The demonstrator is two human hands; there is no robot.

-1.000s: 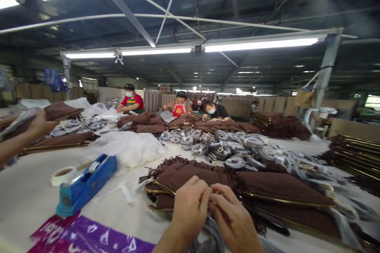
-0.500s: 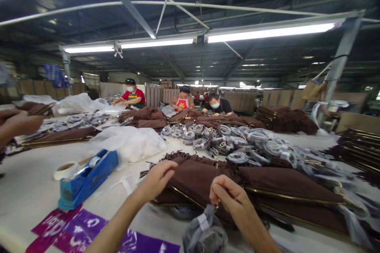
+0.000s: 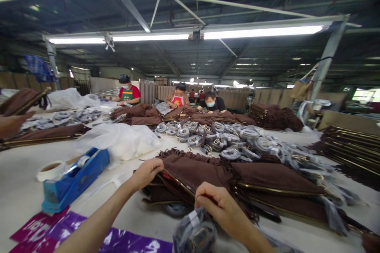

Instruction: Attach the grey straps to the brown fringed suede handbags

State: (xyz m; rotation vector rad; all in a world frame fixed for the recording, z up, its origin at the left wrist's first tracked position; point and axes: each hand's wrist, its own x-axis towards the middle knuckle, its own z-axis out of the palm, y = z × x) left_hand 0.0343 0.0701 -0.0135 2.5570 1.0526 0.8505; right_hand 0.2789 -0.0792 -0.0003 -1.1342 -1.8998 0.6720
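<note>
My left hand (image 3: 150,172) pinches the upper left corner of a brown fringed bag (image 3: 196,172). Along the bag's gold zipper a gap shows, with a bit of red inside near my fingers. My right hand (image 3: 215,201) is closed at the bag's front edge, its fingertips partly hidden. Just below those fingers hangs a coiled strap (image 3: 194,231) in grey plastic wrap, bound with a white band. The strap's top end goes up into my right hand. Another brown bag (image 3: 276,176) with a gold zipper lies to the right.
A blue tape dispenser (image 3: 75,180) and a white tape roll (image 3: 52,170) stand at left, by purple plastic bags (image 3: 127,241). Beyond are white plastic sheeting (image 3: 118,140), many wrapped straps (image 3: 249,134) and stacked brown bags (image 3: 353,150). Co-workers sit across the table; another person's hand (image 3: 14,124) is far left.
My left hand has closed on the bag's corner, and the zipper edge now gapes. My right hand has come lower against the bag, the coiled strap still below it. The view has shifted slightly right.
</note>
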